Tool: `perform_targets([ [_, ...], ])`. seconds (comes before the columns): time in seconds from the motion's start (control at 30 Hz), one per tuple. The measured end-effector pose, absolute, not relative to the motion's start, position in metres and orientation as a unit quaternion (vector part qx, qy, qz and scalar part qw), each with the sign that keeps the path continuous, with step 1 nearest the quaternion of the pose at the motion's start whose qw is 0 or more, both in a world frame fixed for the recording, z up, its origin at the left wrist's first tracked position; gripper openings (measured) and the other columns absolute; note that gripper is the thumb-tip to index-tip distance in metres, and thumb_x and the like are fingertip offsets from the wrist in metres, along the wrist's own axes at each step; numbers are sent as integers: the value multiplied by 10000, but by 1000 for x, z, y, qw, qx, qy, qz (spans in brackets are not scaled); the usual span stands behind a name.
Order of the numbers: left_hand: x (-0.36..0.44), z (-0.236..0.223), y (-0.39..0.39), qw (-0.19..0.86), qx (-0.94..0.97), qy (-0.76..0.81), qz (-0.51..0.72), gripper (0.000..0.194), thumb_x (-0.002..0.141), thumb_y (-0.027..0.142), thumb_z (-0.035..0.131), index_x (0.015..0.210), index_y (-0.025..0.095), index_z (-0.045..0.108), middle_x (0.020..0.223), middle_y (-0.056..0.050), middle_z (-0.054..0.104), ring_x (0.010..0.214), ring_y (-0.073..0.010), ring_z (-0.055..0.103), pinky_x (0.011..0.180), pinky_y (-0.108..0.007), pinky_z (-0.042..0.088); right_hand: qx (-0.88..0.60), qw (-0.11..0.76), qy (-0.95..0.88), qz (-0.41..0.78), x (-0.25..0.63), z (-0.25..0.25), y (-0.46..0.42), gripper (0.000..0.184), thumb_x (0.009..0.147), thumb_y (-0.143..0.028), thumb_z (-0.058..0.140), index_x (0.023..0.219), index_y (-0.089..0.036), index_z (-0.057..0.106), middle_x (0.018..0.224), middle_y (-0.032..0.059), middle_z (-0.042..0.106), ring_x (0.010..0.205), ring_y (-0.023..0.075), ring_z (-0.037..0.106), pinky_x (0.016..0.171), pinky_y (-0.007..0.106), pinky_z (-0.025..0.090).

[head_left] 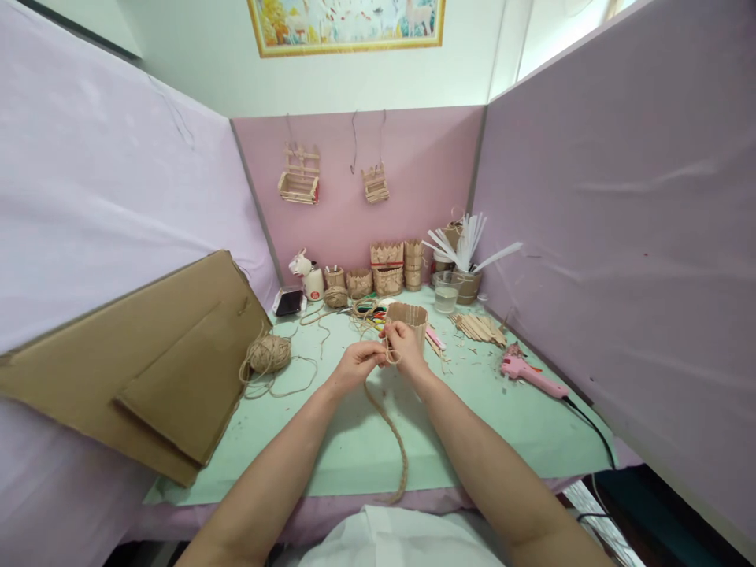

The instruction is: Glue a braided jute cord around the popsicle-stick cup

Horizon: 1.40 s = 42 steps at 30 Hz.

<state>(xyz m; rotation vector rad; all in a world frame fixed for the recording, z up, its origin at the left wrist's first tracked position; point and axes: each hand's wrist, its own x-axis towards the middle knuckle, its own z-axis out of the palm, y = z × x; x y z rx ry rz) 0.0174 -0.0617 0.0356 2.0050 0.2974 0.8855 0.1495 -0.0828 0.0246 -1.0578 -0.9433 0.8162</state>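
Note:
Both hands meet over the middle of the table, closed on a thin piece of twine (393, 360) that makes a small loop between them. My left hand (359, 364) pinches it from the left with thumb and fingertips. On the other side my right hand (406, 346) grips the twine, its fingers bent. Just behind the right hand stands an open cup-shaped holder (407, 313) of brown card, its lower part partly hidden. From below the hands a thicker braided cord (400, 441) curves down to the table's front edge; whether it joins the twine I cannot tell.
A twine ball (268, 353) lies by leaning cardboard sheets (171, 386) at left. At right are a pink glue gun (531, 375) with a cable, wooden sticks (479, 328) and a plastic cup of water (446, 293). Several stick-and-twine holders (388, 279) line the back.

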Motion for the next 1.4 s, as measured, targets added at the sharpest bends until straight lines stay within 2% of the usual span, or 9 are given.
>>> perform_targets([
  [0.33,15,44,-66,482,789,140,354,324,799,431,606,674,135,643,670,-42,610,648,-124,529,656,-254,437,-463,686,-403,390,147,17,-80,332,795,-531,509,702,-213,484,420,-72,448,311,96,393,335,229,317],
  [0.57,14,44,-65,485,791,148,344,343,796,457,599,690,135,652,678,-44,610,657,-128,525,673,-262,441,-459,680,-370,436,144,13,-76,382,754,-588,524,690,-220,442,513,-46,500,330,97,416,321,246,338],
  [0.7,13,43,-64,492,787,145,343,341,795,457,605,692,135,650,686,-48,617,669,-132,531,695,-270,444,-450,677,-355,462,143,16,-79,408,736,-614,526,685,-221,430,490,-51,479,326,99,412,327,252,350],
  [0.9,15,42,-66,525,766,130,347,334,784,455,622,696,133,640,706,-49,618,722,-148,554,730,-285,449,-415,658,-351,521,145,19,-83,373,747,-562,543,644,-220,435,391,-67,412,303,100,379,344,247,329],
  [1.07,18,41,-66,527,747,159,373,339,801,457,593,704,132,614,673,-34,606,681,-133,536,706,-273,441,-408,647,-374,524,146,22,-84,377,779,-562,508,673,-203,471,417,-54,452,339,95,403,382,229,343],
  [1.17,20,40,-61,514,717,206,423,317,808,445,573,734,138,597,652,-17,592,635,-116,512,652,-250,427,-487,605,-424,466,147,24,-87,405,832,-567,425,707,-191,512,489,-20,524,368,101,433,390,227,345],
  [1.3,18,38,-52,447,703,285,474,271,812,405,557,766,143,604,650,0,572,584,-95,439,576,-223,369,-581,560,-544,229,149,25,-91,306,859,-430,455,710,-184,558,623,26,595,523,133,516,513,252,410],
  [1.4,17,36,-47,394,712,323,482,251,818,373,531,733,151,611,635,2,562,596,-105,443,577,-226,362,-550,575,-600,75,150,27,-94,171,847,-308,494,916,-183,588,864,68,611,687,161,557,651,289,455],
])
